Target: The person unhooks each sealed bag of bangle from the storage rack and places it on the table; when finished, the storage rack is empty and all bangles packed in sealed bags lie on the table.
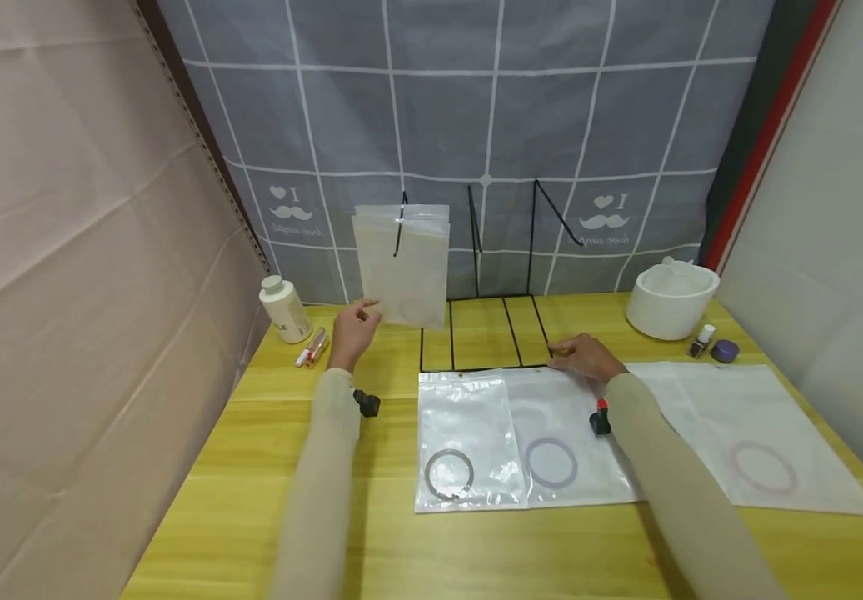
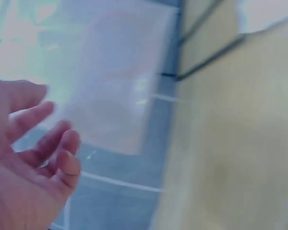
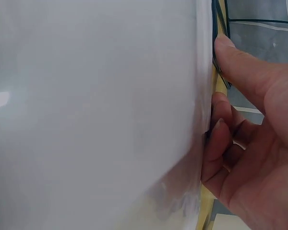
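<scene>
- Head view: my left hand (image 1: 352,332) is hovering with relaxed fingers by the lower corner of the hanging bag (image 1: 403,262) on the wire rack (image 1: 486,333); my right hand (image 1: 581,357) is resting on the middle bag's (image 1: 566,442) top edge, on the table (image 1: 251,500).
- Left wrist view: my left hand's fingers (image 2: 62,143) are hanging loosely curled, holding nothing, just short of the hanging bag (image 2: 120,91).
- Right wrist view: my right hand's fingers (image 3: 221,143) are curling at the middle bag's (image 3: 96,115) edge; a firm grip I cannot tell.

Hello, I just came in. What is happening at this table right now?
A person is working with clear plastic bags that each hold a ring. The left hand touches the lower corner of the bags hanging on the first hook of a black wire rack. The right hand rests at the top edge of the middle bag lying flat on the yellow table, its fingers curled at that edge. Two more bags lie beside it, one on each side.
</scene>
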The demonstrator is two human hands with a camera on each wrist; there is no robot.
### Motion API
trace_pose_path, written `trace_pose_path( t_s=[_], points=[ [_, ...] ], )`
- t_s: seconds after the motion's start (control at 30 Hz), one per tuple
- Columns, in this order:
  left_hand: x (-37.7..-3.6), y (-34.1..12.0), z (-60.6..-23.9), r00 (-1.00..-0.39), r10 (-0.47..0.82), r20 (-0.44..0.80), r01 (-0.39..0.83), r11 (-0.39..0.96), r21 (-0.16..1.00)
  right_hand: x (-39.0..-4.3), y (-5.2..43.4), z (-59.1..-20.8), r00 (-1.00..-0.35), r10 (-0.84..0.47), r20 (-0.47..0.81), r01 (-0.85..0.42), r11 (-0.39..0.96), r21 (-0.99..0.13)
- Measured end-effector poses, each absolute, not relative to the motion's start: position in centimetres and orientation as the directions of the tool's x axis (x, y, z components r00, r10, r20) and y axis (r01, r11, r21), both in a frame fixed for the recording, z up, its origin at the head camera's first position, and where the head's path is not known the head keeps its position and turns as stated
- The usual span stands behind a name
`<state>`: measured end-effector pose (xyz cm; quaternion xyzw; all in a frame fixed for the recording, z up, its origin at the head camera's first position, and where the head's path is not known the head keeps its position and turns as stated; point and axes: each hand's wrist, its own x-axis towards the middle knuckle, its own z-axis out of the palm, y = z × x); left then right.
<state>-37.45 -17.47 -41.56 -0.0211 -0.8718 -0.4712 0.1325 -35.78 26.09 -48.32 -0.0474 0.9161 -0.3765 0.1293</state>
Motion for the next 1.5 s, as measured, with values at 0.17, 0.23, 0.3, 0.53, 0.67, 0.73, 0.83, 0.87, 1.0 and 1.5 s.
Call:
trace_pose_path(
  t_s=[0.17, 0.23, 0.3, 0.53, 0.67, 0.73, 0.83, 0.87, 1.0, 1.5],
  points=[
    [-38.3, -19.0, -37.8, -0.885, -0.128, 0.448, 0.346, 0.464, 0.815, -35.6, 26.0, -48.4, -0.961, -0.181, -0.209, 0.028, 0.688, -0.725],
    [-38.5, -19.4, -36.6, -0.878, -0.095, 0.469, 0.381, 0.454, 0.805, -35.8, 25.9, -48.4, -0.96, -0.184, -0.211, 0.033, 0.674, -0.738],
    [-38.8, -19.7, -35.9, -0.887, -0.056, 0.459, 0.387, 0.451, 0.804, -35.8, 25.8, -48.5, -0.961, -0.179, -0.213, 0.047, 0.649, -0.759],
    [-38.9, -19.8, -35.1, -0.903, -0.001, 0.43, 0.398, 0.373, 0.838, -35.7, 25.4, -48.7, -0.96, -0.16, -0.23, 0.081, 0.628, -0.774],
    [-38.8, -19.8, -35.4, -0.91, 0.04, 0.413, 0.402, 0.331, 0.854, -35.5, 25.3, -48.6, -0.96, -0.153, -0.236, 0.088, 0.635, -0.768],
    [-38.7, -19.7, -35.4, -0.917, 0.066, 0.394, 0.392, 0.334, 0.857, -35.4, 25.4, -48.5, -0.96, -0.15, -0.237, 0.088, 0.64, -0.763],
    [-38.8, -19.6, -35.2, -0.924, 0.098, 0.37, 0.38, 0.342, 0.859, -35.4, 25.5, -48.5, -0.959, -0.148, -0.24, 0.091, 0.643, -0.76],
    [-38.8, -19.5, -35.2, -0.926, 0.108, 0.36, 0.375, 0.337, 0.863, -35.4, 25.5, -48.5, -0.96, -0.145, -0.239, 0.091, 0.646, -0.758],
    [-39.0, -19.2, -35.5, -0.936, 0.135, 0.324, 0.35, 0.307, 0.885, -35.5, 25.5, -48.6, -0.962, -0.146, -0.229, 0.081, 0.653, -0.753],
    [-38.2, -18.5, -37.4, -0.933, 0.14, 0.332, 0.35, 0.137, 0.927, -35.6, 25.9, -49.0, -0.962, -0.115, -0.246, 0.128, 0.607, -0.784]
  ],
)
